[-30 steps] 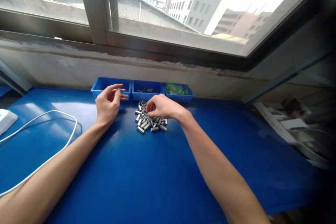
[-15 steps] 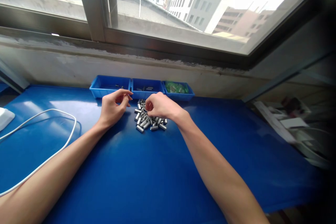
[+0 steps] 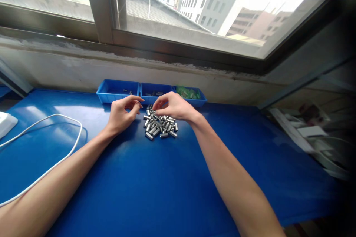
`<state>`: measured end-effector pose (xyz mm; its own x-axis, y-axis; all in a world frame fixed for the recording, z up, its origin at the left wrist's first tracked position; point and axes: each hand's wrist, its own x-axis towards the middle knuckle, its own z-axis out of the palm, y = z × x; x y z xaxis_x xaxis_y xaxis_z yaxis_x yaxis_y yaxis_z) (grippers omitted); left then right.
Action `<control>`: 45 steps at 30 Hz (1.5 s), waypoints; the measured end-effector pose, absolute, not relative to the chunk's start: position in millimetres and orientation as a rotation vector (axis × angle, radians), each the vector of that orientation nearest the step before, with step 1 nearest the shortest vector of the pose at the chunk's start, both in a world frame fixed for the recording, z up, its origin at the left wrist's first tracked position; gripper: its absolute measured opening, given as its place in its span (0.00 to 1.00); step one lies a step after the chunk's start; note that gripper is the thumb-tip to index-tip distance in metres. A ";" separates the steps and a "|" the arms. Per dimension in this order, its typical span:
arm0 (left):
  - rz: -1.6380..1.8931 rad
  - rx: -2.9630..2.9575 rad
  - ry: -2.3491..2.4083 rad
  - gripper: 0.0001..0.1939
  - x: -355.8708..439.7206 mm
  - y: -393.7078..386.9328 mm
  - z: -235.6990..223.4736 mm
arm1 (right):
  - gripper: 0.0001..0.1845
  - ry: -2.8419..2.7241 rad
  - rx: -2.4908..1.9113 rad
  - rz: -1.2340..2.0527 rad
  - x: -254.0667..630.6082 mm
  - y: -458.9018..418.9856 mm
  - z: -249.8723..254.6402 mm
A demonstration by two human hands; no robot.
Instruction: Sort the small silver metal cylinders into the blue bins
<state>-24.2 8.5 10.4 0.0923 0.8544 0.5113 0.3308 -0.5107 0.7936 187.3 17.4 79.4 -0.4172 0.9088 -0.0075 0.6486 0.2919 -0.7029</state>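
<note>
A loose pile of short silver metal bars, looking like hex standoffs [image 3: 156, 126], lies on the blue table [image 3: 155, 185]. My left hand [image 3: 124, 113] is at the pile's left, thumb and fingertips closed together; whatever they pinch is too small to name. Over the back of the pile my right hand [image 3: 175, 106] reaches down with thumb and fingers pinched, and its fingertips hide what they grip. Just behind the hands stand a left blue bin [image 3: 111, 98] with a few small metal pieces, and a middle blue bin [image 3: 147, 100] with several more.
A right blue bin [image 3: 198, 102] holds green plastic bagging with pieces in it. A white cable [image 3: 79, 129] loops across the left side, partly over my left forearm, near a white device [image 3: 7, 122]. A window ledge is behind; papers and clutter [image 3: 311, 130] sit far right.
My left hand has come from over the left bin, rightward and closer to the pile. My right hand has shifted slightly up toward the pile's back, uncovering more of the pieces.
</note>
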 end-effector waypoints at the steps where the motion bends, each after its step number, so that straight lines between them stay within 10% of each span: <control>1: 1.399 1.905 1.142 0.10 -24.4 7.9 11.1 | 0.09 -2.064 -1.348 1.021 188.5 19.4 77.0; 8: 1.339 2.122 0.994 0.12 -22.5 4.8 13.2 | 0.14 -1.307 -1.148 1.594 184.1 26.4 60.5; 24: 1.407 1.759 0.996 0.18 -23.6 14.4 3.8 | 0.16 -1.273 -1.124 1.634 177.9 22.3 58.9; 45: 1.629 1.575 1.204 0.19 -26.3 16.9 9.8 | 0.08 -2.567 -1.565 0.629 180.7 9.1 82.8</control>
<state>-26.3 16.9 9.8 -0.1461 0.8753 0.4610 0.1841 -0.4338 0.8820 180.7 9.1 82.8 -0.4790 0.8649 -0.1502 0.8364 0.3977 -0.3773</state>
